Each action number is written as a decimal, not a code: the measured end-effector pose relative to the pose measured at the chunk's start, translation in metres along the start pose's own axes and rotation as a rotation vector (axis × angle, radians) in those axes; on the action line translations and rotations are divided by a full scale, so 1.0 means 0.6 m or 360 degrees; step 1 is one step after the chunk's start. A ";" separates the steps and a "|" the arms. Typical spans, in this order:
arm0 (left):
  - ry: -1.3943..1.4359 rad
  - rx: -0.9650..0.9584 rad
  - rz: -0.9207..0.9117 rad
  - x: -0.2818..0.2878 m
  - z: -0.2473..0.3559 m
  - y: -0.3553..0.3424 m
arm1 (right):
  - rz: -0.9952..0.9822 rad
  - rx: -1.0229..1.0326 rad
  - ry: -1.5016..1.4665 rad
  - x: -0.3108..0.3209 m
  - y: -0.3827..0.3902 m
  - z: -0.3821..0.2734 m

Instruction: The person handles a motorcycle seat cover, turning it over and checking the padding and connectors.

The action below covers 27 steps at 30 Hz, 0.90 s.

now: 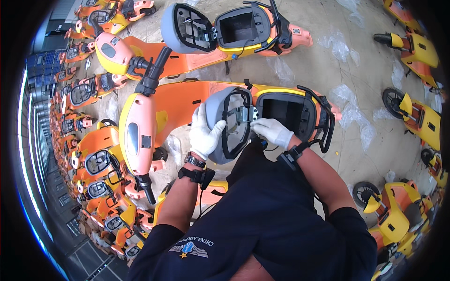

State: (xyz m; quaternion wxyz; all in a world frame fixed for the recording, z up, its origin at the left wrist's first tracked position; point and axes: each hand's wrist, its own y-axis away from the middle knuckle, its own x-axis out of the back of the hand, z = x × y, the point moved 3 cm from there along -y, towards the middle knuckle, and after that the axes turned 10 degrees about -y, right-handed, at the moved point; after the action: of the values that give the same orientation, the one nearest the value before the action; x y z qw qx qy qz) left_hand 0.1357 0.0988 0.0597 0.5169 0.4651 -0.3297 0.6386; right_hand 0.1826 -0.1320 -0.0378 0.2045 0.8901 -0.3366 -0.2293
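Note:
A grey scooter seat (pixel 214 114) is tipped up on the orange and yellow scooter (pixel 180 96) in front of me, its black-edged underside facing right. My left hand (pixel 205 133), in a white glove, grips the seat's near left side, thumb over the rim. At the metal hinge bracket (pixel 245 114) between the seat and the open storage box (pixel 281 110), my right hand (pixel 273 131), also gloved, is closed with its fingertips at the bracket's near edge. What those fingertips hold, if anything, is too small to make out.
Beyond stands a second scooter (pixel 197 58) with its seat (pixel 187 28) raised. The handlebar (pixel 147 89) and pink front panel (pixel 136 133) are at my left. More scooters (pixel 96 161) line the left, and yellow ones (pixel 419 114) the right. Clear plastic wrap (pixel 349 110) litters the floor.

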 end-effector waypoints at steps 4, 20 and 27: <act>0.0068 -0.0031 -0.0010 0.004 -0.019 -0.002 | 0.0055 0.0144 -0.0493 -0.089 -0.056 -0.042; 0.0434 -0.0021 0.0146 -0.003 -0.046 -0.005 | -0.0034 0.0076 -0.0571 -0.106 -0.120 -0.050; 0.0611 0.0035 0.0226 -0.013 -0.056 -0.011 | -0.0068 -0.0032 -0.0537 -0.122 -0.111 -0.083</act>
State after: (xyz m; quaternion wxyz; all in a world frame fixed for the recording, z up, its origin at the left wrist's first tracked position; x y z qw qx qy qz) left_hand 0.1336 0.1277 0.0405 0.5187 0.3159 -0.2502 0.7540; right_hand 0.1947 -0.0247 -0.0121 0.1490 0.8439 -0.3447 -0.3832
